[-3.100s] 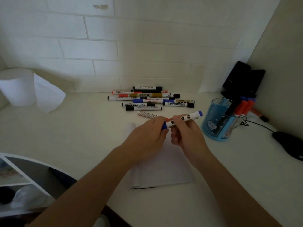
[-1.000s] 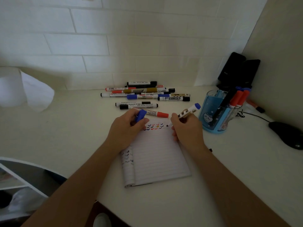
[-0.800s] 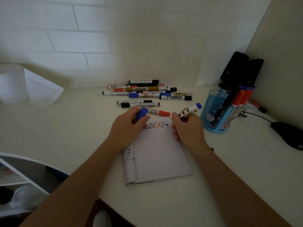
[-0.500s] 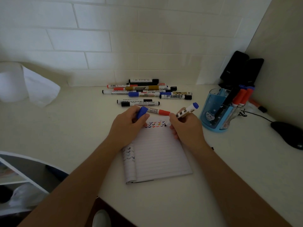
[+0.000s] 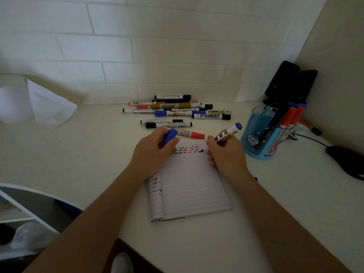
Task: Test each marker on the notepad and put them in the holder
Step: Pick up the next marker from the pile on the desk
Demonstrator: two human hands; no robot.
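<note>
At frame centre, the right hand (image 5: 226, 152) grips the marker (image 5: 226, 133) on the notepad (image 5: 193, 186); the left hand (image 5: 152, 152) pinches its blue cap (image 5: 170, 135). Lingering could bleed ink through.

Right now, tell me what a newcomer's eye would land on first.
The right hand holds a blue-ended white marker, tip at the coloured ticks on the lined white notepad; the left hand pinches a blue cap. Behind, a pile of markers lies by the tiled wall, and a translucent blue holder at right holds several more.
</note>
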